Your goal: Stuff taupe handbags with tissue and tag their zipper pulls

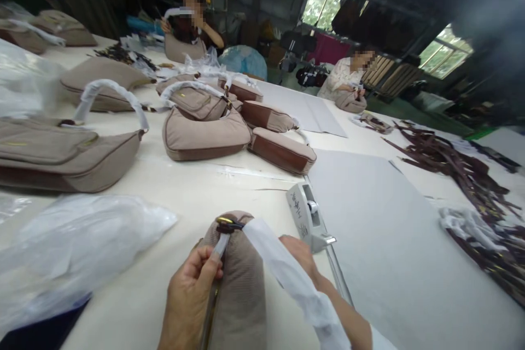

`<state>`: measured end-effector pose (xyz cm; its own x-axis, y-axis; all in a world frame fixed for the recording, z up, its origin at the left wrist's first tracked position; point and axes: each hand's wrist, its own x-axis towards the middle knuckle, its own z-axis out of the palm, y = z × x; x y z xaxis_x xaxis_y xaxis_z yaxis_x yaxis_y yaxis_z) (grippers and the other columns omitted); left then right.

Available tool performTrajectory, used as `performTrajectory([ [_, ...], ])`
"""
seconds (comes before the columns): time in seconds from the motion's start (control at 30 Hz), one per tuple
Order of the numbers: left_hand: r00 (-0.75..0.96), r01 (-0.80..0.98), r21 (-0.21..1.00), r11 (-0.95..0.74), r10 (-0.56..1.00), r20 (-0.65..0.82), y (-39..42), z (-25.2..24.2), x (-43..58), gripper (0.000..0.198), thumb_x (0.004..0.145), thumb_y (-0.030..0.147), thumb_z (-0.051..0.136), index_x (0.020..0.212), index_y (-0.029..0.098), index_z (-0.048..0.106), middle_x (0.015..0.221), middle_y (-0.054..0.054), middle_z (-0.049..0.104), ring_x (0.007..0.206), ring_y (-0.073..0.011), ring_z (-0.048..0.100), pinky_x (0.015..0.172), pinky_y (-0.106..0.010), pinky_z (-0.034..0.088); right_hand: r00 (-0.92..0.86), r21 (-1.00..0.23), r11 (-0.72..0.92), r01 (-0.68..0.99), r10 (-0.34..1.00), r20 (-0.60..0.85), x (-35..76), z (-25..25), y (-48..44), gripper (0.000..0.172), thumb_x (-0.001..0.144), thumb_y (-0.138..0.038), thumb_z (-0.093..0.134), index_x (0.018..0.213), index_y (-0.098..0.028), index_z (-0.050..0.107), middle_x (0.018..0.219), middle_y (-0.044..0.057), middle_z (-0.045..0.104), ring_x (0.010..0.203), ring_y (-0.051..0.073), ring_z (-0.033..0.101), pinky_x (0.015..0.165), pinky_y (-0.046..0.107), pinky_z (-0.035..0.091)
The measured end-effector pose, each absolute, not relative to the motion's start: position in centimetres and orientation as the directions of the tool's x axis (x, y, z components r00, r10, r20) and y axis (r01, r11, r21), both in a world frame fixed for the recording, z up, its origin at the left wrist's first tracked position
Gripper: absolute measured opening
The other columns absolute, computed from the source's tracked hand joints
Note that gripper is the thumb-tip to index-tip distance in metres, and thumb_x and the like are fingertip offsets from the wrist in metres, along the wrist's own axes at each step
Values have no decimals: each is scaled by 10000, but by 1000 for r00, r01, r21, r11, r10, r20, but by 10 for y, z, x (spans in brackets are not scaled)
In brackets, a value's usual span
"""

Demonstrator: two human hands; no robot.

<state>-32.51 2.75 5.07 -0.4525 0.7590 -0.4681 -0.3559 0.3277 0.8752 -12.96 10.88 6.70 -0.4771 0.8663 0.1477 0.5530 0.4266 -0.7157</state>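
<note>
A beige handbag (241, 290) stands on end at the near edge of the white table (197, 191), its strap wrapped in white paper (287, 273). My left hand (188, 298) is closed, pinching the thin wrapped strip that runs down from the gold ring (227, 223) at the bag's top. On the bag's right side is my right hand (301, 256), with the wrapped strap lying across it; its fingers are hidden behind the bag and strap.
A grey tape dispenser (308, 217) sits just right of the bag. Clear plastic bags (69, 251) lie at left. Several finished beige and brown handbags (200, 134) fill the middle. Dark straps (459, 167) pile at right. Two other people work at the far side.
</note>
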Motion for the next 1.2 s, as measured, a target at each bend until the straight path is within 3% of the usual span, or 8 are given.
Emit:
performTrajectory([
  [0.07,-482,-380,875,301,742,-465,27,49,-323,452,560,566,721,715,168,574,541,44,541,532,-99,460,500,-173,373,-261,-694,294,658,953,156,-80,66,113,301,830,-418,488,938,-190,653,828,85,612,764,210,532,759,366,430],
  [0.13,-484,-410,870,274,743,-462,28,48,-322,456,550,559,731,716,167,568,532,48,535,527,-93,456,503,-166,374,18,-686,31,727,998,64,-33,67,127,312,789,-425,506,925,-185,652,924,102,612,811,218,525,769,362,421],
  [0.3,-446,-461,846,266,755,-481,31,44,-319,463,535,535,759,742,161,580,564,47,557,536,-85,471,512,-154,385,205,-647,-390,655,916,-345,24,55,158,287,648,-426,592,691,-161,694,529,12,533,523,140,436,511,268,363],
  [0.4,-444,-474,841,261,754,-484,31,43,-319,487,512,542,770,748,156,589,585,43,569,538,-90,484,510,-160,397,221,-642,-519,564,844,-488,25,47,166,256,608,-407,642,675,-165,690,504,-16,515,486,99,391,488,228,323],
  [0.5,-448,-478,843,247,756,-476,30,45,-320,475,519,525,776,745,147,597,598,35,576,544,-94,493,521,-168,408,207,-661,-585,471,801,-561,21,51,168,220,555,-362,704,607,-159,639,542,-21,533,484,74,365,484,210,305],
  [0.8,-432,-528,817,232,755,-493,28,42,-319,462,541,486,795,783,139,610,596,34,583,546,-87,495,512,-151,411,189,-732,-648,209,761,-620,25,72,133,283,560,-351,761,637,-159,568,522,-92,335,443,42,285,425,183,250],
  [1.2,-430,-522,818,242,753,-497,27,34,-321,455,549,483,799,791,147,611,600,40,589,547,-79,507,516,-139,410,248,-729,-674,120,731,-635,39,53,120,322,528,-344,784,634,-157,545,533,-95,354,437,29,308,436,170,287],
])
